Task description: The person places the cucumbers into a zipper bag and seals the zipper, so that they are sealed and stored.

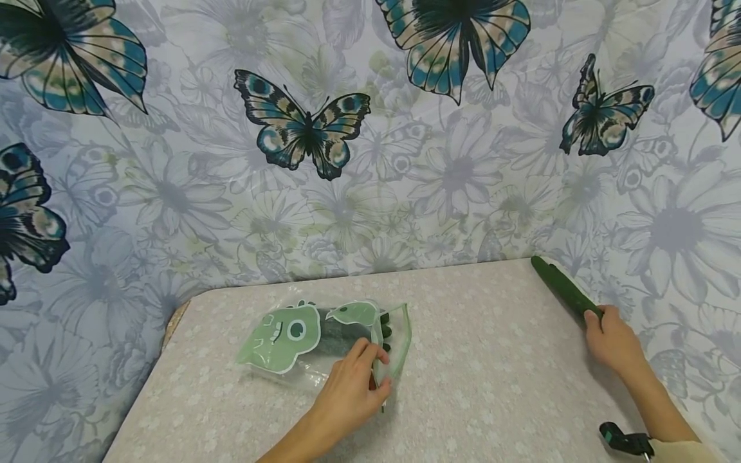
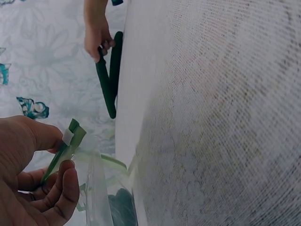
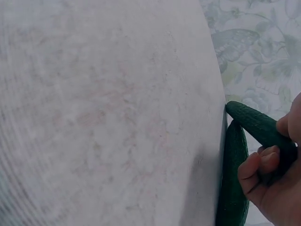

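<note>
My right hand (image 1: 613,341) grips one end of a dark green cucumber (image 3: 254,123) at the table's right side. A second cucumber (image 3: 233,176) lies on the table under it, and the two overlap in the head view. Left of the table's middle lies a clear zip bag (image 1: 278,341) with a pale green cartoon print. Several dark green cucumbers (image 1: 341,337) show through its plastic. My left hand (image 1: 353,389) pinches the bag's green zip edge (image 2: 70,143) near its opening, where a small white slider (image 2: 68,137) shows. The bag's mouth stands partly apart.
A table (image 1: 475,360) with a pale floral cover carries everything. Behind it and at its sides hangs a floral cloth (image 1: 463,186) with butterflies. A black camera mount (image 1: 625,440) sits at my right wrist.
</note>
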`<state>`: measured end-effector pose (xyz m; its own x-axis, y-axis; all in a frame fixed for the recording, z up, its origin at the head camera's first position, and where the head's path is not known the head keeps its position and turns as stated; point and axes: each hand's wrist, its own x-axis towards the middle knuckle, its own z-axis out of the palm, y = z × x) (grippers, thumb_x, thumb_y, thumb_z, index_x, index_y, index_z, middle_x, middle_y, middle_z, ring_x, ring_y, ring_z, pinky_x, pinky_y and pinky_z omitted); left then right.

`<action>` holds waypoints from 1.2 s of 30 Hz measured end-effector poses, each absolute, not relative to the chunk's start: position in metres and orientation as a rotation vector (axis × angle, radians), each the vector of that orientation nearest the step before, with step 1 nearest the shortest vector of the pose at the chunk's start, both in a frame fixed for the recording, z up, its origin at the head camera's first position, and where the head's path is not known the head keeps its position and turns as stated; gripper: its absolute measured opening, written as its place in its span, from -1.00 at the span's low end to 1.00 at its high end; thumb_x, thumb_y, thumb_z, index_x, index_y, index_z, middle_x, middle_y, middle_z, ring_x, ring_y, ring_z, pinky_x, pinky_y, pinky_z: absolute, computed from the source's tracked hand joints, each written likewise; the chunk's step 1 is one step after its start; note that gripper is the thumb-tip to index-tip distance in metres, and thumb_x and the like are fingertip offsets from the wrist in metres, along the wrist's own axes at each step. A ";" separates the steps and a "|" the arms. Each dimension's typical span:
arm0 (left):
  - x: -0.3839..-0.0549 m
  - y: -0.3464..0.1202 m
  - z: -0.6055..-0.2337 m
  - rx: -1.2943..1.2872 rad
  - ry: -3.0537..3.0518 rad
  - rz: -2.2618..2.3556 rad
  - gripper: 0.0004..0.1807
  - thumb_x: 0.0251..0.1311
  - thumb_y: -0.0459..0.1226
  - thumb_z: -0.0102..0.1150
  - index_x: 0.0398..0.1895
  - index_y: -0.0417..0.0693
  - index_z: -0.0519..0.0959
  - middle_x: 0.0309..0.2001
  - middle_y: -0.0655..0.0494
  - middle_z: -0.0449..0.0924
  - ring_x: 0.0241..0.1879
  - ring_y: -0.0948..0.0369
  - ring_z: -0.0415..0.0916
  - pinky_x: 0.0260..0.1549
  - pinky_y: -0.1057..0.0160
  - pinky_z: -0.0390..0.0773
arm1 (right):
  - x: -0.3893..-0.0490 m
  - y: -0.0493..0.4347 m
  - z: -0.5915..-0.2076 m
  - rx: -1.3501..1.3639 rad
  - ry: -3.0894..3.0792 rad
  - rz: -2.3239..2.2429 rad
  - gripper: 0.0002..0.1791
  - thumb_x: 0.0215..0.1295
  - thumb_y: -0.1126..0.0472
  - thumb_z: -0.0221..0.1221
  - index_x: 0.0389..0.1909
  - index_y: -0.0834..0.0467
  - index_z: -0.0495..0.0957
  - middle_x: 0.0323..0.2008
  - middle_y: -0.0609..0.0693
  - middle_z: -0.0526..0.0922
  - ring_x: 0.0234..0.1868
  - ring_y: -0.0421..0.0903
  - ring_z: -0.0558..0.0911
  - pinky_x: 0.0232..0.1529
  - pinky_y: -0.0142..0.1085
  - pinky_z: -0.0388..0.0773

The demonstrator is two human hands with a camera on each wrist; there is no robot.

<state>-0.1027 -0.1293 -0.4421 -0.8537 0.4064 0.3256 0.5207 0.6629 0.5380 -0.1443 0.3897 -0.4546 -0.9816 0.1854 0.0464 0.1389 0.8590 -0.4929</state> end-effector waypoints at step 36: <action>-0.105 -0.130 -0.456 -0.651 -2.772 -1.080 -0.73 0.25 -0.26 0.46 -0.05 0.08 0.59 -0.21 0.26 0.47 -0.47 0.56 0.43 -0.38 0.44 0.47 | -0.126 0.352 -0.458 -0.103 -2.640 1.161 -0.48 0.78 -0.02 -0.22 0.41 0.30 0.32 -0.51 -0.11 0.55 -0.49 -0.29 0.57 -0.44 -0.33 0.41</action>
<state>-0.1051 -0.1296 -0.4557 -0.9043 0.3540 0.2386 0.4221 0.6578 0.6238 -0.1265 0.3524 -0.4576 -0.9651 0.1659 0.2028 -0.0373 0.6791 -0.7331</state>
